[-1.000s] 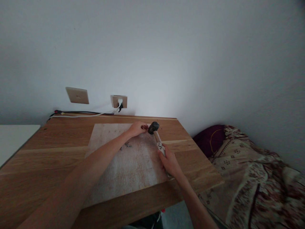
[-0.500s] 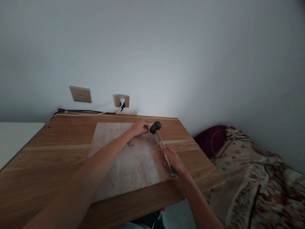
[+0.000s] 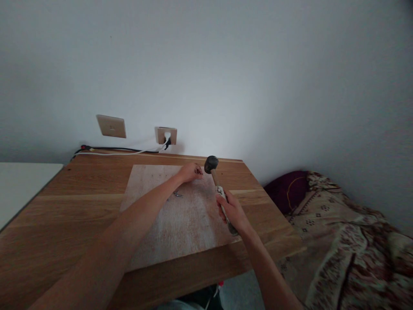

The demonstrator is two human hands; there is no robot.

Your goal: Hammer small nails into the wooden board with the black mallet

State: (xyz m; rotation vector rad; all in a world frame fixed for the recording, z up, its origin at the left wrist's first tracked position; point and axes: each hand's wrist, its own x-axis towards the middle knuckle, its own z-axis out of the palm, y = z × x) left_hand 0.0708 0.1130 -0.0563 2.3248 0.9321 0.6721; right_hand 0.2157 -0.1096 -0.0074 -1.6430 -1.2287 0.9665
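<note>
My right hand (image 3: 231, 210) is wrapped round the handle of a mallet (image 3: 211, 164) with a dark, rounded head and a wooden shaft. The head is raised just right of my left hand (image 3: 191, 172), not touching it. The fingers of my left hand are pinched near the far edge of a pale wooden board (image 3: 180, 232), on what looks like a thin nail, mostly hidden by the fingertips. Several small shiny nails (image 3: 177, 194) lie in a loose pile on the board, beside my left forearm. Small dark dots run in a row along the board's far left part.
The board lies on a wooden table (image 3: 74, 215) against a wall. A socket (image 3: 166, 135) with plugs and cables (image 3: 129, 151) is at the back. A white surface (image 3: 26, 185) adjoins on the left; a bed with a patterned cover (image 3: 329, 224) and purple pillow (image 3: 287, 191) is on the right.
The mallet head has lifted slightly up and away from my left fingers. My left hand stays in nearly the same place, and the view has shifted a little.
</note>
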